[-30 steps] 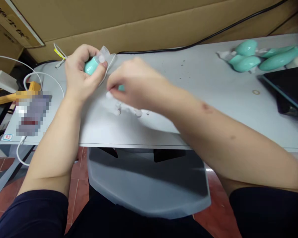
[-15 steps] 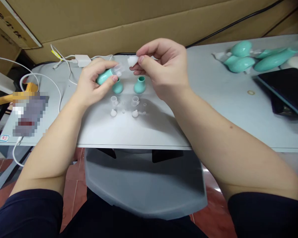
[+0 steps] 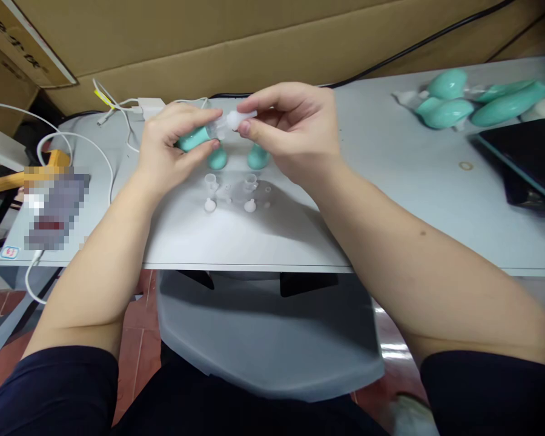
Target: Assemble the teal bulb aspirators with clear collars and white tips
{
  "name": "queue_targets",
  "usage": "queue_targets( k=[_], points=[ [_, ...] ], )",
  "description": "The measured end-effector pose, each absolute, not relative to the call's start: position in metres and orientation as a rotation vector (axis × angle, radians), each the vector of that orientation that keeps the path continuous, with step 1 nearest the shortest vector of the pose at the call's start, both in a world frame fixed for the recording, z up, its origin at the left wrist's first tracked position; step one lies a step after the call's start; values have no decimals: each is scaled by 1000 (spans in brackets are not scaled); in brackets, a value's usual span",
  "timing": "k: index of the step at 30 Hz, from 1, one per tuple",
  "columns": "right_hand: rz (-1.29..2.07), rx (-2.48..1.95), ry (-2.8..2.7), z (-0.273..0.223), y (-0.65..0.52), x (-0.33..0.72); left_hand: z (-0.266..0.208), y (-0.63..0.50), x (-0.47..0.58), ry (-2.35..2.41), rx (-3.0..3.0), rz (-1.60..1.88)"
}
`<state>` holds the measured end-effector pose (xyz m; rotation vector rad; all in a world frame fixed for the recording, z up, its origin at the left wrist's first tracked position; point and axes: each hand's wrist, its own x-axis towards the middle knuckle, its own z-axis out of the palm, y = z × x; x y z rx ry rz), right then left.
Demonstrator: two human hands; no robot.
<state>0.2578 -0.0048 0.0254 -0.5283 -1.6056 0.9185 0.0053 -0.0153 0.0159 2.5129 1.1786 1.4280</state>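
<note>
Teal and glossy, the held bulb [image 3: 193,139] is our landmark; we find it gripped in the left hand [image 3: 163,144] above the tabletop [image 3: 236,248], tilted so that its mouth points right. Fitted at that mouth we note a clear collar [image 3: 215,128], which the left fingertips steady on either side. Immediately right of the held bulb, the right hand [image 3: 302,130] pinches a white piece [image 3: 234,120] between thumb and forefinger, its end at the collar's opening; we cannot tell whether the two are joined. Below and to the right of the held bulb we record a near standing bulb [image 3: 217,157] and, farther right, a second standing bulb [image 3: 257,158], partly hidden by the right hand. On the wearer's side of the held bulb lie two clear cups [image 3: 251,182], two white discs [image 3: 250,206] and several tiny parts, too small for us to identify. Beyond and left of the held bulb sits a white adapter [image 3: 151,107]. Well to its right we list a cluster of teal bulbs [image 3: 449,114] and a black flat device [image 3: 524,154].
</note>
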Motion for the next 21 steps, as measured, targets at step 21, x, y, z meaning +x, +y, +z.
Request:
queue_targets(
  k=[21],
  points=[
    [411,-503,-1954,34,-11,283,21,-29,6,1094,2632,1307]
  ],
)
